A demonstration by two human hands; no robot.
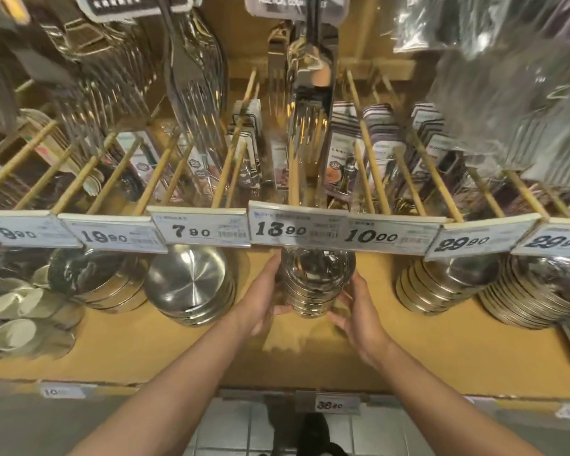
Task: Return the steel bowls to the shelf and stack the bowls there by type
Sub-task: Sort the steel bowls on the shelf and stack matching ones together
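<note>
Both hands cup a stack of steel bowls (315, 286) on the shelf (185, 350): left hand (264, 297) curled against its left side, right hand (359, 307) against its right, bowls between them

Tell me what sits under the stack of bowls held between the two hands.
The stack of bowls rests on the tan shelf, left hand and right hand cupping its sides. Its top is hidden behind the price tags.
</note>
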